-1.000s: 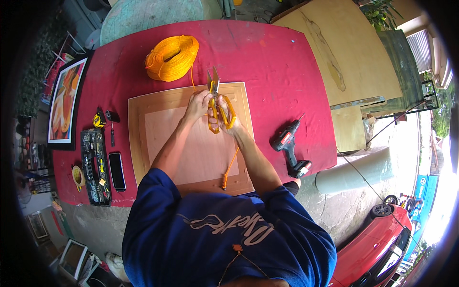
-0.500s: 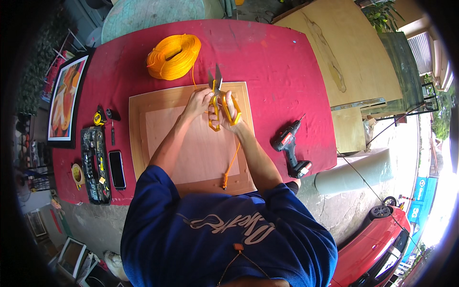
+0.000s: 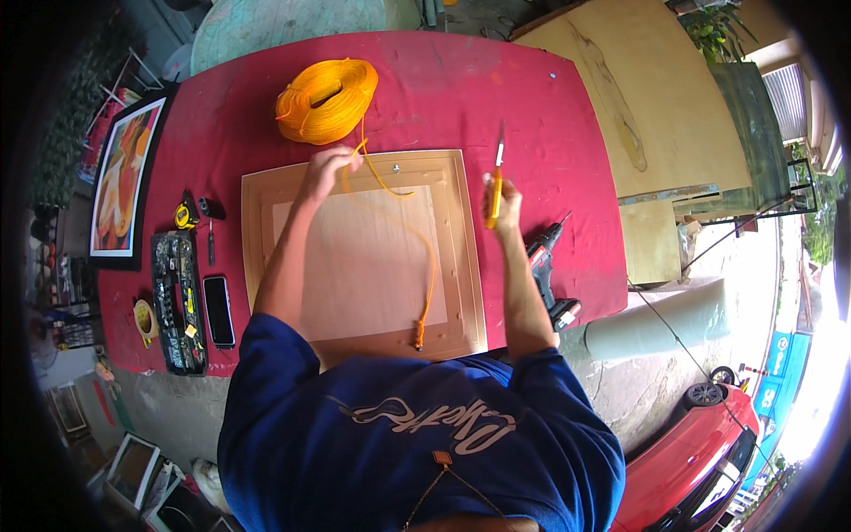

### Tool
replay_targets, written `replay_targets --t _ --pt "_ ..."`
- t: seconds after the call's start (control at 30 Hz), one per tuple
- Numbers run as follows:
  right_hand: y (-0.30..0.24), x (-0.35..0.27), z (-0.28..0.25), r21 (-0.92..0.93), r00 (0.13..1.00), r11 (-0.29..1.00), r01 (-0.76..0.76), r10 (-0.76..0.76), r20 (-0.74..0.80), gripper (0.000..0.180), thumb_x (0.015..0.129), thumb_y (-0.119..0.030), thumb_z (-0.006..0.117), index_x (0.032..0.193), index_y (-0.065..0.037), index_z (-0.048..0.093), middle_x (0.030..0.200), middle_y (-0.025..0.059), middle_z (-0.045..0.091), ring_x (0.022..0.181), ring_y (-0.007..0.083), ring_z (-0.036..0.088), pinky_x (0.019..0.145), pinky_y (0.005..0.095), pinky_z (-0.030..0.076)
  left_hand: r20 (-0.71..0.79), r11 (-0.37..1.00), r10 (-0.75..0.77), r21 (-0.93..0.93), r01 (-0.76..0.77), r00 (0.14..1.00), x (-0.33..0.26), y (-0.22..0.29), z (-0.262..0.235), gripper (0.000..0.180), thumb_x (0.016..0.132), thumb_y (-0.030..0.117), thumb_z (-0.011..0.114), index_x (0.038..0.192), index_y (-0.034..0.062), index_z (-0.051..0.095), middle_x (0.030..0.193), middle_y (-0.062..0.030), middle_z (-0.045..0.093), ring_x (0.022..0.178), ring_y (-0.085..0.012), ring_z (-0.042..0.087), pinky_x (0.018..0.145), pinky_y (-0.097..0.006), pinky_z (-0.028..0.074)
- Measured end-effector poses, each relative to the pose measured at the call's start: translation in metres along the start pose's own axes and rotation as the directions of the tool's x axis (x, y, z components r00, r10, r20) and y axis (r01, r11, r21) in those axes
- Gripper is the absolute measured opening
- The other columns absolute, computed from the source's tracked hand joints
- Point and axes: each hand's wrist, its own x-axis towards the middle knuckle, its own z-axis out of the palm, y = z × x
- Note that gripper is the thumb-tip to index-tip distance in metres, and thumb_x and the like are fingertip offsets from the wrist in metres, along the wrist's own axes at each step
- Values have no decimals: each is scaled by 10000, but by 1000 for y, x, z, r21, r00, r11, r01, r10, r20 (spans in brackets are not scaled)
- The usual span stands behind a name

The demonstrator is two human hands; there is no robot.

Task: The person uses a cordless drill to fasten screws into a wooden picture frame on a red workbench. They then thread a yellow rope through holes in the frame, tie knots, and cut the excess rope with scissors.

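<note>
The framed panel (image 3: 363, 266) lies back side up on the red-covered table, with a small metal fitting (image 3: 396, 168) near its far edge. Orange cord (image 3: 432, 275) is knotted at the panel's near edge and arcs, partly blurred, up toward my left hand (image 3: 330, 168). That hand is closed on the cord, a short end poking out past the fingers. From the orange cord coil (image 3: 326, 99) beyond the panel, a separate loose end trails onto the panel's far part. Off the panel's right edge, my right hand (image 3: 503, 206) grips yellow-handled scissors (image 3: 497, 182), blades pointing away from me.
A cordless drill (image 3: 545, 275) lies right of the panel. On the left are a toolbox tray (image 3: 177, 301), a phone (image 3: 218, 312), a tape measure (image 3: 185, 214), a screwdriver (image 3: 211, 241), a tape roll (image 3: 144, 321) and a framed picture (image 3: 127, 182). Plywood sheets (image 3: 638, 106) stand beyond the table's right side.
The cord is now in two separate pieces. My right hand has moved right with the scissors, away from the cord. My left hand has shifted left and slightly away from me, holding the cord.
</note>
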Motion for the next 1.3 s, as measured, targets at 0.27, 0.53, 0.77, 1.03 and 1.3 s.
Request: replay_targets --t 0.27,0.53,0.77,1.03,1.3 --pt "31 54 -68 -854 970 513 -89 -151 -192 517 789 -281 651 1185 19 510 913 246 653 886 412 633 787 463 497 181 703 -518 646 295 836 -9 -40 -40 315 701 326 745 790 34 668 657 -67 629 554 -131 557 510 -302 438" --pt "-24 8 -41 -904 979 407 131 -199 52 533 759 -338 701 1106 48 581 980 283 629 923 418 621 802 460 504 -102 622 -653 493 608 750 94 -44 12 309 783 320 648 740 14 640 641 -85 632 551 -147 619 470 -306 486" --pt "-20 -116 -63 -650 977 740 172 -212 17 380 793 -253 722 1038 23 635 982 190 651 896 278 643 786 350 503 -87 635 -509 634 442 856 126 -91 -112 261 829 228 502 775 9 633 750 -204 659 648 -297 649 594 -415 509" --pt "7 -206 -78 -713 980 696 86 -188 -65 298 779 -234 713 955 -4 644 878 176 644 811 347 629 727 404 493 -377 -280 76 881 383 923 99 -30 -96 607 863 296 562 1381 65 346 1422 -198 334 1301 -392 319 1002 -577 290" --pt "48 -289 -69 -820 835 423 -386 537 -117 515 802 -523 621 807 -13 687 775 211 665 760 345 664 674 428 517 56 211 -345 977 19 937 52 -27 27 817 774 632 569 1269 -14 489 1342 -265 420 1241 -410 393 1033 -459 332"
